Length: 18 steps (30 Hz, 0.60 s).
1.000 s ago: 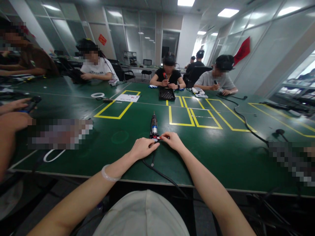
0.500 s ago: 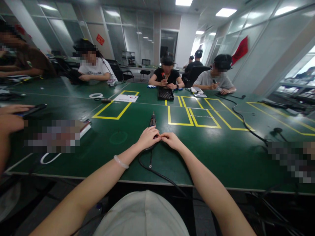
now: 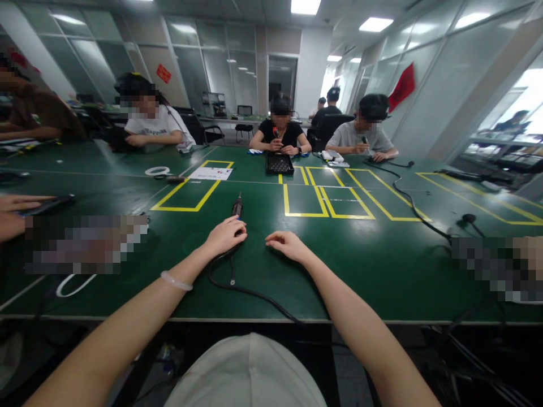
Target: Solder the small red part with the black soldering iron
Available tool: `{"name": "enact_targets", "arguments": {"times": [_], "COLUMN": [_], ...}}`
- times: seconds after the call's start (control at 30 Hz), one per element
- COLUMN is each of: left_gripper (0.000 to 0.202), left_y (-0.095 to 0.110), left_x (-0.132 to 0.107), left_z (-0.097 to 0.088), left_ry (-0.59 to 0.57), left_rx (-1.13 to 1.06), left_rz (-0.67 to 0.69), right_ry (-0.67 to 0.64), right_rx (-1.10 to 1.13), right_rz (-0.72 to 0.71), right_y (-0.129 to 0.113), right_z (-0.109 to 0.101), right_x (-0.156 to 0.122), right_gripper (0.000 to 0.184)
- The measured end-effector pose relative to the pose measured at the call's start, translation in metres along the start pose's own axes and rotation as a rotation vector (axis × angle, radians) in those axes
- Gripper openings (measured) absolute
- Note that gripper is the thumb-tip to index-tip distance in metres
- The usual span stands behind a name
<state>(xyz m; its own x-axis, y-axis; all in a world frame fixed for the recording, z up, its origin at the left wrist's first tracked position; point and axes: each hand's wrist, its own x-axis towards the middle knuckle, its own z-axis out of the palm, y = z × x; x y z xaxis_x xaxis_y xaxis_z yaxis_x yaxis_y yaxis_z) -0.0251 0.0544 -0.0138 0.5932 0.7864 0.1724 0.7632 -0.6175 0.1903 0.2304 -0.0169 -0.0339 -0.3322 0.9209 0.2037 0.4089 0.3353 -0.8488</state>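
Observation:
My left hand (image 3: 224, 234) is closed around a slim black corded tool (image 3: 238, 208) with a thin pointed metal tip. The tip points away from me, just above the green table, and the frames do not show exactly what kind of tool it is. From the back of it a black cord (image 3: 258, 294) loops over the table toward me, with a small metal ring on a short lead beside it. My right hand (image 3: 288, 247) rests to the right, apart from the tool, its fingers loosely bent and slightly apart with nothing seen in them.
Yellow tape outlines (image 3: 307, 215) mark the green table (image 3: 360, 277). A white paper (image 3: 212, 173) and a white ring (image 3: 157, 170) lie ahead on the left. Across the table, a person works over a black tray (image 3: 280, 165). Black cable (image 3: 408, 198) runs along the right.
My hands, touching before, have come apart. The left has moved left with the tool and its cord, while the right stays nearly in place. The view has shifted slightly.

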Motion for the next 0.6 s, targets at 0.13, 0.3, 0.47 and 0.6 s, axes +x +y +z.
{"name": "enact_targets", "arguments": {"times": [0.13,0.3,0.47,0.6], "left_gripper": [0.032,0.041,0.052,0.04], "left_y": [-0.062,-0.143,-0.178,-0.16], "left_x": [-0.006,-0.013,-0.026,-0.03], "left_z": [-0.012,-0.033,-0.052,-0.058], "left_ry": [-0.049,-0.097,0.007,-0.044], "left_rx": [0.032,0.079,0.233,0.399], "left_rz": [-0.045,-0.045,-0.228,-0.366], "right_ry": [-0.001,-0.009,-0.018,-0.026], "right_rx": [-0.021,-0.042,-0.06,-0.067], "right_rz": [0.001,0.004,-0.008,-0.011], "right_y": [-0.002,-0.005,-0.006,-0.006], "right_z": [-0.001,-0.002,-0.002,-0.003], "right_x": [-0.001,-0.002,-0.002,-0.002], "right_gripper": [0.021,0.02,0.021,0.021]}}
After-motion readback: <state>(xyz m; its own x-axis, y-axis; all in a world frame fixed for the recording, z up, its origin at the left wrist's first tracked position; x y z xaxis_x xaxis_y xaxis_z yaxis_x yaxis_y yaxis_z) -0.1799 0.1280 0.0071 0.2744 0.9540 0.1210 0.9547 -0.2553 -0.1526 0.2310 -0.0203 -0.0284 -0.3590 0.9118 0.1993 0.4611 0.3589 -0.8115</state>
